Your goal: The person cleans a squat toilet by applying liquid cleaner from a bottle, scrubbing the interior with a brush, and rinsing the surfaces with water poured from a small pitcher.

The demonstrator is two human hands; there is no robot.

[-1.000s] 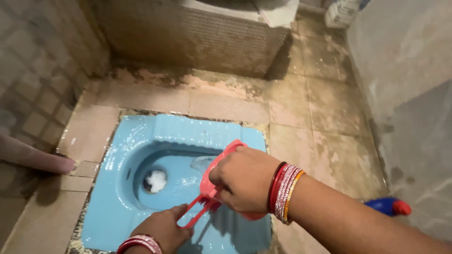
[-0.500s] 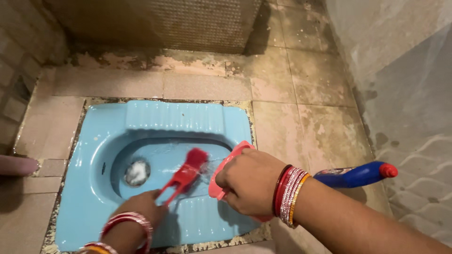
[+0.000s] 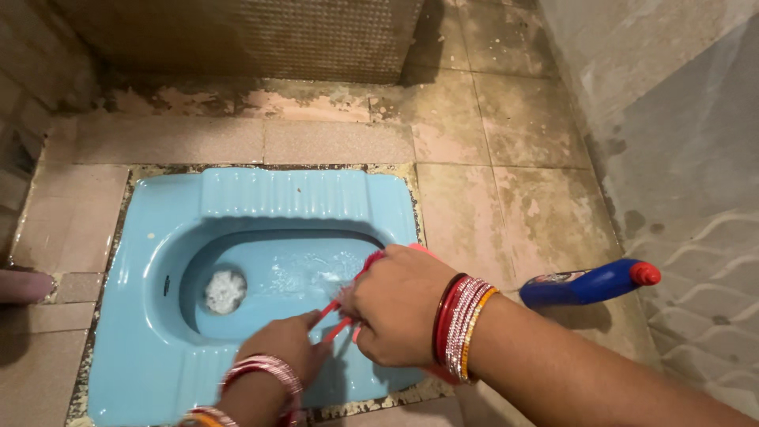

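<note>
Hands are working together over a blue squat toilet pan [image 3: 158,348] set into a stained tile floor [image 3: 506,158]. Left hand [image 3: 286,341] is closing round the red handle of a red brush [image 3: 341,312]; the handle is running up and to the right from the fingers toward the right hand. Brush head is blurred and partly hidden behind the right hand, so its exact contact with the pan cannot be told; it is sitting over the wet inner basin, right of the drain hole [image 3: 225,290], which is showing white foam. Right hand [image 3: 395,308] is gripping a red plastic item [image 3: 427,370], most of it hidden under the palm and wrist; only its edges are showing above the knuckles and below the wrist, so its kind cannot be told. Both wrists are wearing red and silver bangles [image 3: 460,326].

Blue bottle with a red cap [image 3: 589,285] is lying on its side on the floor, right of the pan and just beyond the right forearm, cap pointing toward the grey wall [image 3: 680,119]. Toes of a foot [image 3: 24,285] are entering at the left edge, resting on the tiles beside the pan. Raised tiled step [image 3: 253,39] is standing behind the pan.
</note>
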